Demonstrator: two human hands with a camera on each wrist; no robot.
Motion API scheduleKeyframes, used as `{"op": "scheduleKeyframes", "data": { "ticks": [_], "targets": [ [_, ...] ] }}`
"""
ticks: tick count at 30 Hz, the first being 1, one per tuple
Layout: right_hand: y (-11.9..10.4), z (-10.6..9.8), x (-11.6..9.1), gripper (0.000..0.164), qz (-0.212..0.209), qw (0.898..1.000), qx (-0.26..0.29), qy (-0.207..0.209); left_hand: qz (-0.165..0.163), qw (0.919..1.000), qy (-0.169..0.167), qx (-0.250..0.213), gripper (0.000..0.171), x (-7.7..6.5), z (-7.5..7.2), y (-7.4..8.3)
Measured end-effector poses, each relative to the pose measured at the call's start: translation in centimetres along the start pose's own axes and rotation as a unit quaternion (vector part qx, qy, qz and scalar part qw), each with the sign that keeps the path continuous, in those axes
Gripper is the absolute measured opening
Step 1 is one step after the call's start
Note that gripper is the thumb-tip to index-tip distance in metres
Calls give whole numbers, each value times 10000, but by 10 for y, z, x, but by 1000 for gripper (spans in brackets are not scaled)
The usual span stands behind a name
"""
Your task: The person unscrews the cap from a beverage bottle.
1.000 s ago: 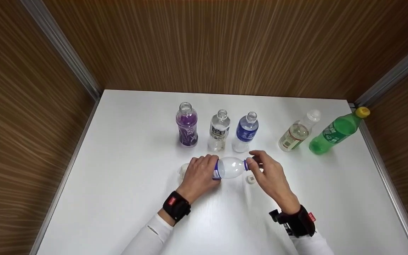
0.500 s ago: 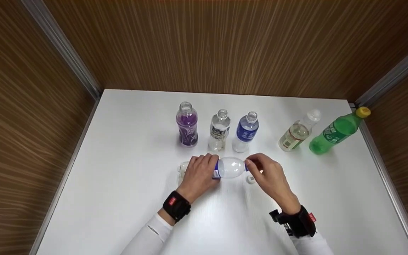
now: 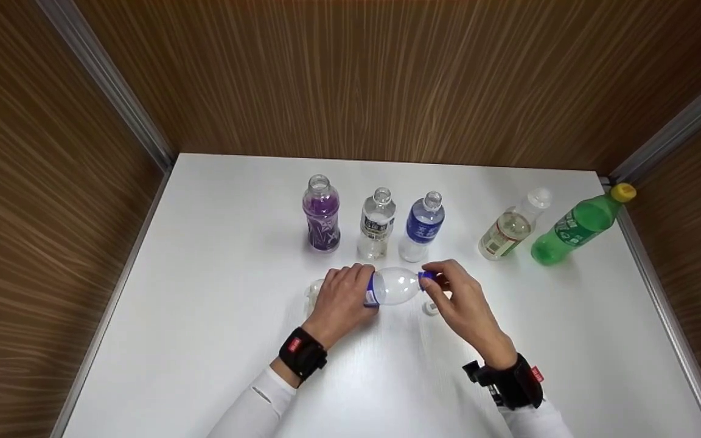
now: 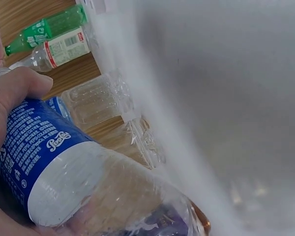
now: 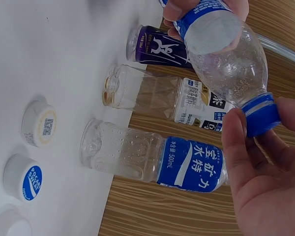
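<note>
My left hand (image 3: 343,295) grips a clear plastic bottle (image 3: 398,286) round its blue label, and the bottle lies sideways with its neck to the right. On the neck sits a blue bottle cap (image 5: 260,114), with the thumb and forefinger of my right hand (image 3: 463,307) pinching it from either side. The left wrist view shows the blue label (image 4: 39,142) under my left thumb; the bottle's base end points away from the cap. Just below the cap, partly behind my right hand, a white cap (image 3: 430,308) rests on the table.
Uncapped bottles stand behind my hands: a purple one (image 3: 321,219), a clear one (image 3: 377,228) and a blue-labelled one (image 3: 423,228). Further right are a white-capped bottle (image 3: 512,228) and a green bottle (image 3: 575,228) with a yellow cap. Wood-grain panels (image 3: 362,79) border the white table (image 3: 235,255).
My right fingers close over the cap half a second ago and now sit differently, with more of the blue cap showing. The bottle's neck end has risen slightly; my left hand keeps its grip.
</note>
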State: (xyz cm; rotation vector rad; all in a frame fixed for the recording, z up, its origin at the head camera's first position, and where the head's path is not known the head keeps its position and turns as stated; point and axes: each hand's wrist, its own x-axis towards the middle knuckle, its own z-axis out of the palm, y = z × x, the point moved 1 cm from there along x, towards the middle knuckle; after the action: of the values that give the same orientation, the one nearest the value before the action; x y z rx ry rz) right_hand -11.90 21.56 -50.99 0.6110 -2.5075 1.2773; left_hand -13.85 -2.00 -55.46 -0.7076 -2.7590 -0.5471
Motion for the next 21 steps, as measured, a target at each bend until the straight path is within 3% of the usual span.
{"op": "scheduleKeyframes", "data": {
  "ticks": [8,17,21],
  "targets": [
    [1,-1,0,27,-249,9995,190,-107,64,9998,199,24,61,0,2,-1],
    [0,2,-1,28,756,9970,-7,161,324,9953,712,579,59,2,-1,3],
    [0,3,0,16,776,9963,-81,359,317,9950,689,646,63,3,-3,3]
  ]
}}
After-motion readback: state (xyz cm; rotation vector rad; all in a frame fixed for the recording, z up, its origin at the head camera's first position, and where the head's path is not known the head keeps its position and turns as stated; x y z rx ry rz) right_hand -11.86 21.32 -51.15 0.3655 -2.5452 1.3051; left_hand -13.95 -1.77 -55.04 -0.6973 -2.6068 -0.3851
